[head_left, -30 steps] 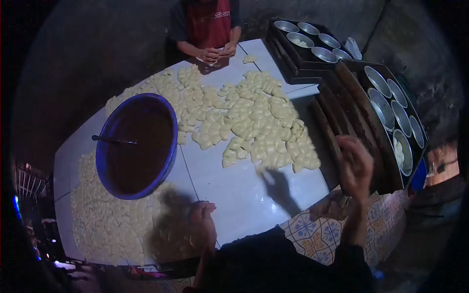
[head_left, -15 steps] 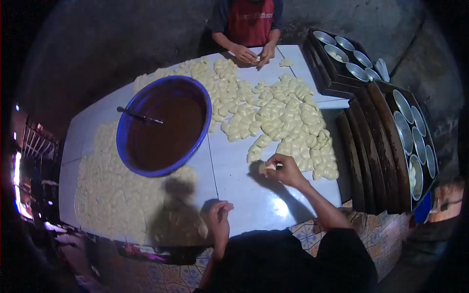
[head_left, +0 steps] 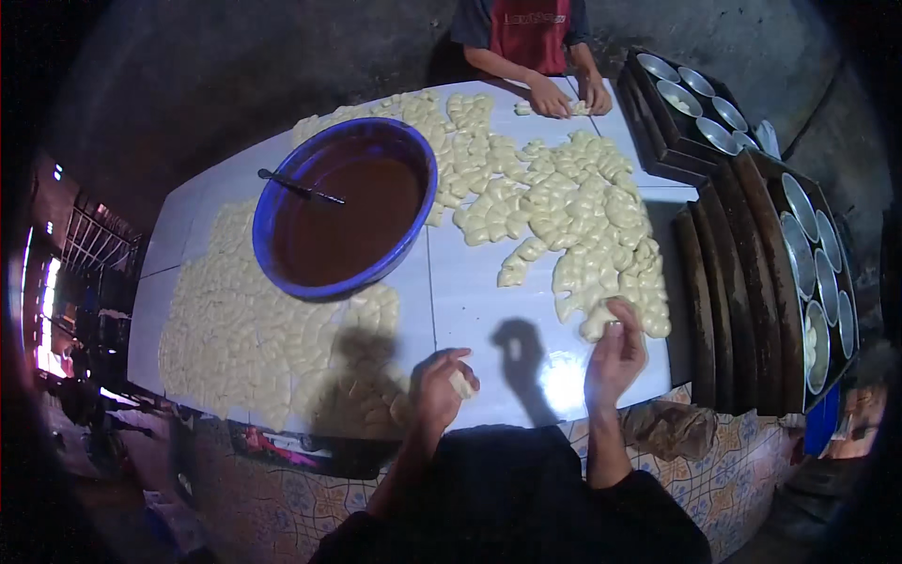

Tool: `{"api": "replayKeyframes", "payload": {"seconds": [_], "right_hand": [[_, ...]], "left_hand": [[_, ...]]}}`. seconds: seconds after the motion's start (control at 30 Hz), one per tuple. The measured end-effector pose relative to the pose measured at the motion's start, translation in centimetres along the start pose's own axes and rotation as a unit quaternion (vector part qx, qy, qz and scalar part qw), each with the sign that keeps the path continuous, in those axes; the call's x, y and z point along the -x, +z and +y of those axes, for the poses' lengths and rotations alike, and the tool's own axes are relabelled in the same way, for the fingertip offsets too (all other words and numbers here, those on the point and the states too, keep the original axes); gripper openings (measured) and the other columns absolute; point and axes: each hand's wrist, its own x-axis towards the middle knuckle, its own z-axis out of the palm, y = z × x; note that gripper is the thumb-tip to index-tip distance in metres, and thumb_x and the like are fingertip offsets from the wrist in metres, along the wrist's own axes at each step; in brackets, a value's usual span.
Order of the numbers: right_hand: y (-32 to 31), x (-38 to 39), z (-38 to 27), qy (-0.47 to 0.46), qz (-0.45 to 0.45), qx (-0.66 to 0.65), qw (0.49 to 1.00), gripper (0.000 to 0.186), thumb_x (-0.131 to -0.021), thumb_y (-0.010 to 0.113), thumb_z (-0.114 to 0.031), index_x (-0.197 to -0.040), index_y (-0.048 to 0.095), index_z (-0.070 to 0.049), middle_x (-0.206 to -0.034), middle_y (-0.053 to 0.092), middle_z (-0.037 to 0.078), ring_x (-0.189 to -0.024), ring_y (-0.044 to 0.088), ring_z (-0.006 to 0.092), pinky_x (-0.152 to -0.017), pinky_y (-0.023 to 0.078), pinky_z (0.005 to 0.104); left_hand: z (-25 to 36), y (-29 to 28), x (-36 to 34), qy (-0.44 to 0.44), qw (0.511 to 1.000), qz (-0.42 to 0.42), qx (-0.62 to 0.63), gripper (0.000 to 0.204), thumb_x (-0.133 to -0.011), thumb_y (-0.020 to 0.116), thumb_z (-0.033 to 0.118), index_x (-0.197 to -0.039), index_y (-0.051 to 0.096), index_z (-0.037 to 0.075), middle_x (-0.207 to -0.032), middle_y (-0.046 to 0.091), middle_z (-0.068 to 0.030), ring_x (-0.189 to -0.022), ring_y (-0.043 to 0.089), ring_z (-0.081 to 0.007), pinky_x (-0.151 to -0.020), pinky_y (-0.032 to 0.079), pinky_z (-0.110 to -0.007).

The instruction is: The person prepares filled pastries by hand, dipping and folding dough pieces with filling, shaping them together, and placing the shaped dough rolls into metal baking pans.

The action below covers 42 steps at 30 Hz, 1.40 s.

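Near the table's front edge, my left hand [head_left: 440,390] curls around a small pale piece of dough [head_left: 460,383], its index finger stretched out. My right hand [head_left: 617,362] is raised at the front right, beside the edge of a spread of dough pieces [head_left: 587,211]. Its thumb and fingers bend into a pinch, and the ring-like shadow on the tabletop matches this. Whether anything sits between those fingertips I cannot make out. More flattened dough pieces [head_left: 235,329] cover the left of the white tiled table [head_left: 479,301].
A blue basin [head_left: 427,211] of brown liquid, with a dark-handled utensil [head_left: 301,188] in it, stands left of centre. Opposite, a co-worker's hands [head_left: 568,97] handle dough. Stacked dark trays [head_left: 742,282] with round metal tins [head_left: 799,244] line the right side.
The right hand has moved right, away from the middle of the table. A dough piece now shows in my left hand. The co-worker's hands have lowered dough onto the table. The view has shifted.
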Motion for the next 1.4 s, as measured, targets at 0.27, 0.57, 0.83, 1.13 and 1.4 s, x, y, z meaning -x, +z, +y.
{"api": "replayKeyframes", "payload": {"seconds": [0.27,0.57,0.83,1.13,1.4], "right_hand": [[2.0,5.4,2.6,-0.026,-0.468,0.188,0.863,0.033,-0.082,0.062,-0.009,-0.114,0.064,-0.008,-0.133,0.048,0.017,-0.119,0.048,0.0313,-0.1,0.041,0.0414],[4.7,4.5,3.0,0.102,-0.293,0.081,0.947,0.031,-0.076,0.074,-0.006,-0.106,0.066,-0.001,-0.091,0.055,0.007,-0.082,0.057,0.0155,-0.068,0.048,0.0259],[6.5,3.1,3.8,0.133,-0.386,-0.008,0.913,0.038,-0.092,0.056,-0.032,-0.115,0.064,-0.003,-0.12,0.046,0.013,-0.101,0.049,0.0218,-0.088,0.042,0.0338],[7.5,4.8,9.5,0.357,-0.444,-0.289,0.769,0.103,-0.082,0.065,-0.052,-0.15,-0.003,-0.014,-0.152,0.019,0.009,-0.139,0.022,0.0251,-0.11,0.026,0.0392],[6.8,4.1,9.5,0.353,-0.395,-0.254,0.809,0.107,-0.081,0.069,-0.05,-0.151,-0.005,-0.017,-0.153,0.01,0.01,-0.127,0.041,0.0275,-0.096,0.043,0.0413]], "left_hand": [[4.3,5.9,-0.4,-0.063,0.993,0.062,0.081,0.064,-0.096,0.044,0.045,-0.147,0.019,0.016,-0.134,0.04,-0.0281,-0.116,0.046,-0.037,-0.103,0.032,-0.052],[3.9,8.0,1.6,0.138,0.941,0.053,-0.303,0.041,-0.09,0.062,0.009,-0.129,0.053,-0.001,-0.123,0.053,-0.0093,-0.108,0.054,-0.0145,-0.089,0.045,-0.025],[2.9,7.9,1.2,0.183,0.922,0.167,-0.297,0.015,-0.085,0.067,0.003,-0.097,0.067,-0.006,-0.085,0.064,-0.0033,-0.08,0.058,-0.0094,-0.075,0.047,-0.023],[5.7,6.8,-1.0,-0.048,0.94,-0.143,0.306,0.084,-0.078,0.06,0.065,-0.13,0.043,0.002,-0.128,0.05,-0.0147,-0.121,0.045,-0.0305,-0.106,0.033,-0.046],[21.1,-1.0,-16.6,0.16,0.713,0.231,-0.642,0.069,-0.098,0.03,0.055,-0.104,0.061,-0.007,-0.083,0.064,-0.0167,-0.084,0.062,-0.0282,-0.08,0.046,-0.041]]}}
